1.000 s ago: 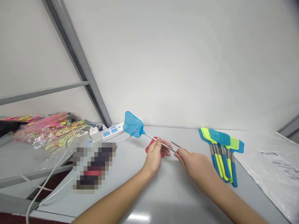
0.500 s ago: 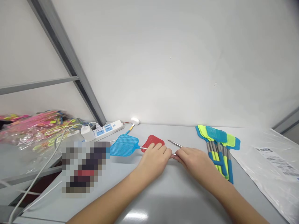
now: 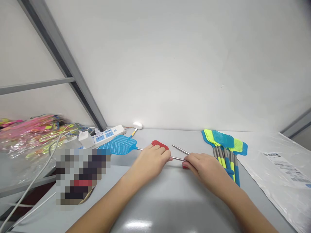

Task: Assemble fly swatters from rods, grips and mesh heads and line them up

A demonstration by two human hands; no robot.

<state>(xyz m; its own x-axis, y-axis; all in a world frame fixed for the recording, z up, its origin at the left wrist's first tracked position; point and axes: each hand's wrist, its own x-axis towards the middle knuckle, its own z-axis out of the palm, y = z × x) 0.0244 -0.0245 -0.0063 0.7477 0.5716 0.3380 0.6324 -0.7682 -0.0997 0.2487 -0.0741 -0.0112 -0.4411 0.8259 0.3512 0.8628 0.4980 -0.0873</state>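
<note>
"Your left hand (image 3: 153,158) is wrapped round the metal rod (image 3: 178,158) of the blue fly swatter (image 3: 116,145), which points left from the lower centre of the frame."

"And your right hand (image 3: 202,164)?"

"Curled about a second rod (image 3: 180,149), right at the blue one's near end. You can't tell whether they join there."

"How should it handle for you?"

"Light, probably. Expect the mesh head (image 3: 125,144) to flex and the rod to be stiff but slippery; hold the rod, not the mesh."

"Around it?"

"A red swatter (image 3: 159,143) just behind your left hand; more swatters (image 3: 223,139) piled on the desk (image 3: 155,194), right of frame."
</note>
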